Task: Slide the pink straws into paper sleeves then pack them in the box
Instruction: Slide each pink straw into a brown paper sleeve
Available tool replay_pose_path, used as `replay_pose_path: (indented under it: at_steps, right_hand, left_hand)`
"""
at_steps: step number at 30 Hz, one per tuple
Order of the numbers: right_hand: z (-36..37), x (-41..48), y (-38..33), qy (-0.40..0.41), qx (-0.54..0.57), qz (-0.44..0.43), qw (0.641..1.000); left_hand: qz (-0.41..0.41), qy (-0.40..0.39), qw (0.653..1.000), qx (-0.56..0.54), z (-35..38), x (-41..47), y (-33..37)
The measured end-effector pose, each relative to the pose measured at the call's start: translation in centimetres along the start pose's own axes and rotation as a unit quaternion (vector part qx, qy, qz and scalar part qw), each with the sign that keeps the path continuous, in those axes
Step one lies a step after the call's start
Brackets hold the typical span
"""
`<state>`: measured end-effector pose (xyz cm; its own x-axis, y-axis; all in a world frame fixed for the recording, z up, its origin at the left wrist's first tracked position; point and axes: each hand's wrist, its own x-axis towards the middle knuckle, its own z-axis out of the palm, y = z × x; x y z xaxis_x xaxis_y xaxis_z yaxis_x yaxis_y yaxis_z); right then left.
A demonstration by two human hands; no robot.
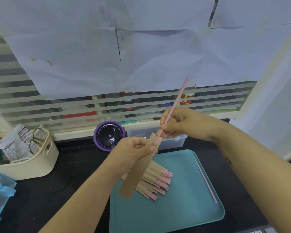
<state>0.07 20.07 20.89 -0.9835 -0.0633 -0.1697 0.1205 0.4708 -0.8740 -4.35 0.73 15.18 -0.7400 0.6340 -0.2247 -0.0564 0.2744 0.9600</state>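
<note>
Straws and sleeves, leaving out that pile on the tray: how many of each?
Pink straws: 2, the held straw in the right hand and the loose straw on the tray
Paper sleeves: 1, the held sleeve in the left hand
Total: 3
</note>
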Motion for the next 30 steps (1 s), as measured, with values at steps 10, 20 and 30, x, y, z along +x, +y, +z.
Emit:
replay_pose_path:
  at_steps: [10,20,30]
  right_hand:
    - [-0.1,0.1,0.5,-0.004,0.085,0.031,0.996]
    - [1.1,0.3,0.6,0.092,0.118,0.008,0.989]
    - [2.2,-0.1,0.8,0.151,0.044,-0.019,0.987]
  left_hand:
    - [-0.028,0.004,0.999,-0.018,0.3,0.6,0.0]
    - [-0.002,0.082,0.997,0.013,1.1,0.7,0.4]
    - [0.016,0.114,0.993,0.029,1.7,0.6,0.1]
